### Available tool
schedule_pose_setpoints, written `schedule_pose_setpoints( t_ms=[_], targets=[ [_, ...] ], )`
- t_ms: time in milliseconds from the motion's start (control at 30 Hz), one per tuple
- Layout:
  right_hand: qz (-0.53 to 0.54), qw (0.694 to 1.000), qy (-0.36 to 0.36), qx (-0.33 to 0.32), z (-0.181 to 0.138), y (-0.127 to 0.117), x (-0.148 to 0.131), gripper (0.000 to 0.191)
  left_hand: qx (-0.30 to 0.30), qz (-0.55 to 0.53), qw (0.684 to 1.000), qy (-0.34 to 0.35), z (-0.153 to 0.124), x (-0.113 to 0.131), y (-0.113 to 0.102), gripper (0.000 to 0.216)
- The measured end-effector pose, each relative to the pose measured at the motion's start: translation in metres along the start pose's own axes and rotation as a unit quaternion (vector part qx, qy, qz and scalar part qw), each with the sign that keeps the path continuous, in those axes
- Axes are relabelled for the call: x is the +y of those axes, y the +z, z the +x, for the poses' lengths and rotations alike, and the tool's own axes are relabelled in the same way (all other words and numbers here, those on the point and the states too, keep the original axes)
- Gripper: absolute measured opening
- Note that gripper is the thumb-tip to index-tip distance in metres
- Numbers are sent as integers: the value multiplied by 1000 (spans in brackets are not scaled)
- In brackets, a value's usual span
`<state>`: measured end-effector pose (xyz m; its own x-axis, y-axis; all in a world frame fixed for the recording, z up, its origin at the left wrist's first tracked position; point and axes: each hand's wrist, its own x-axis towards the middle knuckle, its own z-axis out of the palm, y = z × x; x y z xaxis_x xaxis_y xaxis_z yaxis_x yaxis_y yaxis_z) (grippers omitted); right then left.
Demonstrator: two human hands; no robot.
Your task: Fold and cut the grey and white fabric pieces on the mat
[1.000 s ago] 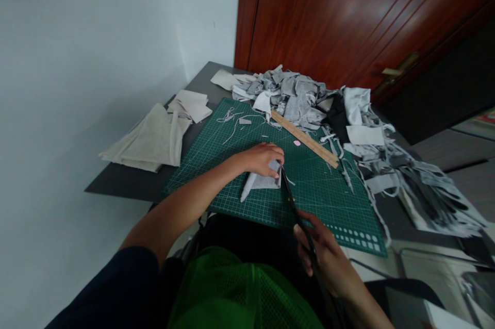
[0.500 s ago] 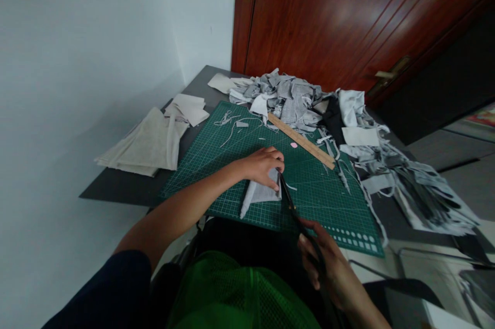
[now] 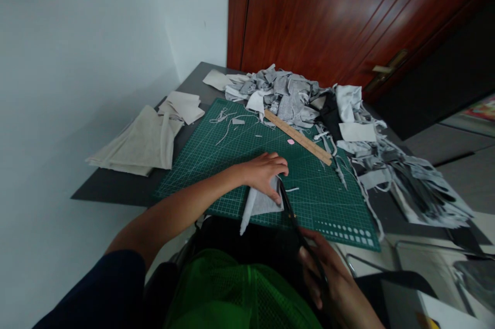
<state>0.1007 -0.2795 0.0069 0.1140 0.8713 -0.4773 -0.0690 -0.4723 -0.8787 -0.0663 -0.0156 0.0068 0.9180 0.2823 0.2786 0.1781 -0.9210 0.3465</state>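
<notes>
A grey piece of cloth (image 3: 263, 205) with a rolled or folded left edge lies at the near side of the green cutting mat (image 3: 209, 156). My left hand (image 3: 263, 172) grips it from above, thumb on the near side and fingers curled over the far side. My right hand (image 3: 332, 267) is closed around the handles of dark scissors (image 3: 293, 215). Their blades point away from me along the cloth's right edge, close to my left thumb. The tips are partly hidden by my left hand. A thin light strip (image 3: 293, 190) lies just right of the blades.
A wooden ruler (image 3: 297, 136) lies slantwise on the mat near a small pink piece (image 3: 291, 142). Grey scraps (image 3: 288, 92) are heaped at the back. Folded cream cloth (image 3: 141, 143) lies left; stacked grey cloth (image 3: 425, 187) lies right. A wall and a wooden door border the table.
Both hands, the cloth and the scissors have come slightly closer to me, toward the mat's near edge. The view has shifted a little. Both grips look the same.
</notes>
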Motion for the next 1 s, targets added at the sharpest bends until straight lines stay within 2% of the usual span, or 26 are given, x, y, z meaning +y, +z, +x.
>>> schedule_pose_setpoints(
  t_ms=[133,200,300,433,633,733,867,1000],
  targets=[
    [21,1000,5,9,1,2,4,71,24,-7,1000,11,0,-4,-9,35],
    [36,999,6,14,0,3,7,72,7,3,1000,14,0,-5,-14,19],
    [47,999,5,17,1,4,10,71,-36,24,999,11,0,-4,-17,17],
    [46,999,-1,27,1,6,12,70,-40,49,998,18,0,-4,-17,5],
    [60,997,7,46,-3,16,0,68,-25,44,998,31,-1,-10,-14,15],
    [58,997,-1,50,-5,21,-6,66,-26,24,999,33,-1,-11,-13,15],
    [49,997,0,57,-6,23,-9,67,-5,-17,1000,21,0,-12,-11,26],
    [50,997,1,65,-6,22,-9,68,-4,-53,998,35,0,-14,-9,12]
  ],
)
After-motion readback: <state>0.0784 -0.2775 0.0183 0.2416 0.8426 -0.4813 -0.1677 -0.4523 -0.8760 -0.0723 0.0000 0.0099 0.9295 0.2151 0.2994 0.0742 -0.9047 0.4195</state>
